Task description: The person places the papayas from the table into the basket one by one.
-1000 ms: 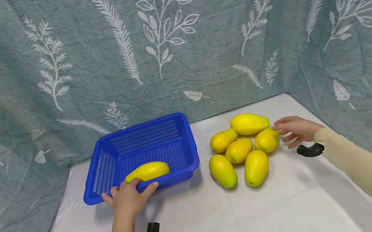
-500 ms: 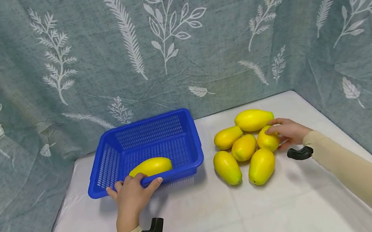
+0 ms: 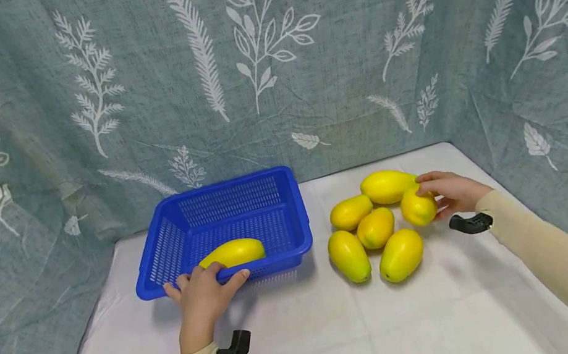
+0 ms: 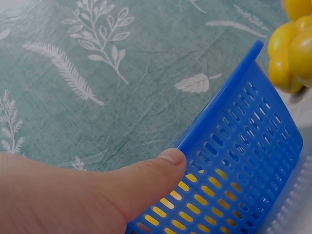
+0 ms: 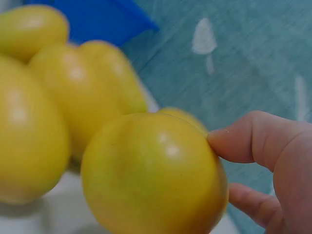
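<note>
My left hand (image 3: 204, 298) grips the front rim of a blue plastic basket (image 3: 269, 222), fingers over the rim and thumb (image 4: 146, 183) on the outer wall. Inside the basket, against the front wall, lies one yellow papaya (image 3: 234, 252). At the right side of a papaya group, my right hand (image 3: 455, 191) holds a papaya (image 5: 151, 175) between thumb and fingers, its rounded end toward the right wrist camera. Behind it rests a longer papaya (image 3: 387, 186); some of the fingers are hidden by the held fruit.
Several more papayas lie close together on the white-covered table (image 3: 310, 335): one (image 3: 351, 213) at left, one (image 3: 376, 228) in the middle, and two in front, papaya (image 3: 349, 256) and papaya (image 3: 401, 255). A green leaf-patterned curtain (image 3: 163, 97) hangs behind and at both sides.
My right hand has reached in from the right, taken hold of the rightmost papaya and shifted it slightly right, away from the middle one. The left hand stays on the basket rim.
</note>
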{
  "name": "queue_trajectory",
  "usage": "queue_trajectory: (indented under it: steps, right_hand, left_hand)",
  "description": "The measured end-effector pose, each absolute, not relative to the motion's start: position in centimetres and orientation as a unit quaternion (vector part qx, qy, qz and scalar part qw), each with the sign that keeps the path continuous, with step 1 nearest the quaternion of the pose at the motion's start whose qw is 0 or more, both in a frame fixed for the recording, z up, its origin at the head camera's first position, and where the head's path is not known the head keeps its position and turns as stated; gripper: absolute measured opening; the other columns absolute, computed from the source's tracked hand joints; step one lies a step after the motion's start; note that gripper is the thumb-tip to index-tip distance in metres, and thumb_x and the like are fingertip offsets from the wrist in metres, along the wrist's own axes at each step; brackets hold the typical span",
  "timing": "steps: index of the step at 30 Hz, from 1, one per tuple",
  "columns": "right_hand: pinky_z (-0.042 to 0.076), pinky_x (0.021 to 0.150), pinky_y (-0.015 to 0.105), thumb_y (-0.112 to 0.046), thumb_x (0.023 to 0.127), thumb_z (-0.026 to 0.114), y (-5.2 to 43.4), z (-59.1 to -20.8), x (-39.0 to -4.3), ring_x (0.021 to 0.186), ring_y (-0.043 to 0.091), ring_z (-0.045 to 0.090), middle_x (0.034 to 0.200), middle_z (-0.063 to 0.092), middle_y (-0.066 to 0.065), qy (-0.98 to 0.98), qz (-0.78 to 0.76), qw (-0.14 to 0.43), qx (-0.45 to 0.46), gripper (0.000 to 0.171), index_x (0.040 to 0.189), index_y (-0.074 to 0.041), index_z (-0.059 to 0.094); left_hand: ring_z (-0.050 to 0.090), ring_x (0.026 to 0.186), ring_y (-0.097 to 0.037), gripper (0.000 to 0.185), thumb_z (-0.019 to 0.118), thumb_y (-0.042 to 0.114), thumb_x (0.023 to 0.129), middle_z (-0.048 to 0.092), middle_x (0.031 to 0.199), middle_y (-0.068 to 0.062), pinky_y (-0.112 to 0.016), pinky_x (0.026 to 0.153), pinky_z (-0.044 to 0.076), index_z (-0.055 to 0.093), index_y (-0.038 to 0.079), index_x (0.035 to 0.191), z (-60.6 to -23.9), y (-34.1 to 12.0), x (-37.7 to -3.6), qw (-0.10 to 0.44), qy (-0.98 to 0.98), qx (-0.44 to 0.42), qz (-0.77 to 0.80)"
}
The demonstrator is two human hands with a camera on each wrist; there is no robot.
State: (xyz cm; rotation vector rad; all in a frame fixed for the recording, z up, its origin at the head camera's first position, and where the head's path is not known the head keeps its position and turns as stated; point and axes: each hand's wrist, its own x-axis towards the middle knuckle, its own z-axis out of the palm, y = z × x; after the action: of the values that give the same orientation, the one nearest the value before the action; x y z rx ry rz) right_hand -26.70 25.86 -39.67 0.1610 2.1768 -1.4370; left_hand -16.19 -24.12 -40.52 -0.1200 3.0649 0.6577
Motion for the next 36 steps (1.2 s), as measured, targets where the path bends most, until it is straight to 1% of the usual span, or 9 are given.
queue_trajectory:
  steps: [6,9,12,14,17,21,26,32,36]
  right_hand:
    - [0.056,0.098,0.042,-0.026,0.100,0.050,23.9,-35.5,-27.4,0.137,0.043,0.044,0.165,0.018,0.027,0.798,-0.537,0.272,-0.002,0.079,0.165,-0.011,0.007]
    - [0.053,0.103,0.047,-0.025,0.101,0.050,20.8,-34.2,-28.1,0.143,0.047,0.040,0.165,0.021,0.026,0.787,-0.549,0.281,-0.027,0.076,0.165,-0.013,0.011]
    - [0.053,0.102,0.047,-0.024,0.100,0.050,17.3,-33.7,-28.7,0.144,0.047,0.040,0.163,0.026,0.023,0.777,-0.555,0.293,-0.045,0.073,0.164,-0.015,0.017]
    - [0.055,0.097,0.044,-0.023,0.099,0.051,15.0,-33.5,-28.8,0.139,0.044,0.046,0.162,0.031,0.020,0.772,-0.559,0.298,-0.056,0.071,0.163,-0.016,0.022]
    - [0.057,0.088,0.039,-0.020,0.098,0.053,11.8,-33.3,-28.7,0.123,0.035,0.057,0.156,0.041,0.018,0.767,-0.564,0.300,-0.064,0.067,0.160,-0.017,0.028]
    - [0.057,0.080,0.036,-0.017,0.097,0.054,8.6,-32.8,-28.5,0.106,0.027,0.061,0.152,0.046,0.017,0.753,-0.575,0.309,-0.078,0.066,0.159,-0.017,0.031]
    - [0.059,0.080,0.037,-0.015,0.097,0.056,6.2,-32.6,-28.6,0.111,0.029,0.061,0.156,0.042,0.015,0.744,-0.580,0.320,-0.088,0.066,0.159,-0.019,0.033]
    - [0.059,0.082,0.040,-0.014,0.096,0.058,4.3,-33.1,-28.9,0.112,0.029,0.061,0.155,0.044,0.015,0.740,-0.587,0.317,-0.084,0.067,0.158,-0.019,0.035]
    - [0.059,0.091,0.044,-0.014,0.095,0.060,3.0,-33.7,-28.9,0.119,0.032,0.059,0.155,0.043,0.014,0.746,-0.580,0.318,-0.079,0.065,0.156,-0.021,0.037]
  left_hand:
    - [0.036,0.126,-0.062,0.070,0.067,0.055,0.092,0.057,0.130,-0.035,-0.084,0.109,-0.004,0.063,-0.002,0.132,-40.6,-24.1,-16.2,0.002,0.977,-0.037,0.212]
    - [0.036,0.127,-0.062,0.070,0.067,0.056,0.092,0.058,0.130,-0.035,-0.085,0.109,-0.005,0.063,-0.001,0.132,-40.6,-24.5,-16.3,0.004,0.977,-0.039,0.210]
    - [0.035,0.128,-0.062,0.071,0.067,0.057,0.091,0.058,0.130,-0.034,-0.085,0.109,-0.005,0.063,-0.001,0.132,-40.6,-24.7,-16.3,0.006,0.977,-0.041,0.209]
    - [0.035,0.129,-0.062,0.071,0.067,0.058,0.091,0.058,0.130,-0.034,-0.084,0.110,-0.004,0.064,0.000,0.132,-40.6,-24.6,-16.3,0.008,0.977,-0.041,0.207]
    - [0.035,0.129,-0.062,0.072,0.066,0.059,0.091,0.057,0.131,-0.034,-0.084,0.110,-0.003,0.063,0.000,0.133,-40.6,-24.4,-16.3,0.009,0.978,-0.041,0.205]
    - [0.036,0.128,-0.063,0.071,0.067,0.059,0.091,0.058,0.130,-0.033,-0.083,0.110,-0.002,0.065,0.000,0.131,-40.6,-24.0,-16.3,0.004,0.978,-0.040,0.206]
    - [0.036,0.130,-0.063,0.069,0.068,0.058,0.090,0.059,0.129,-0.033,-0.083,0.111,-0.003,0.066,0.001,0.130,-40.6,-23.8,-16.3,0.000,0.977,-0.043,0.208]
    - [0.036,0.129,-0.062,0.068,0.068,0.057,0.090,0.060,0.128,-0.031,-0.083,0.110,-0.003,0.067,0.001,0.128,-40.5,-23.8,-16.3,-0.004,0.977,-0.042,0.209]
    - [0.036,0.129,-0.062,0.066,0.069,0.056,0.090,0.060,0.129,-0.031,-0.083,0.111,-0.002,0.067,0.002,0.128,-40.5,-24.0,-16.2,-0.004,0.977,-0.046,0.208]
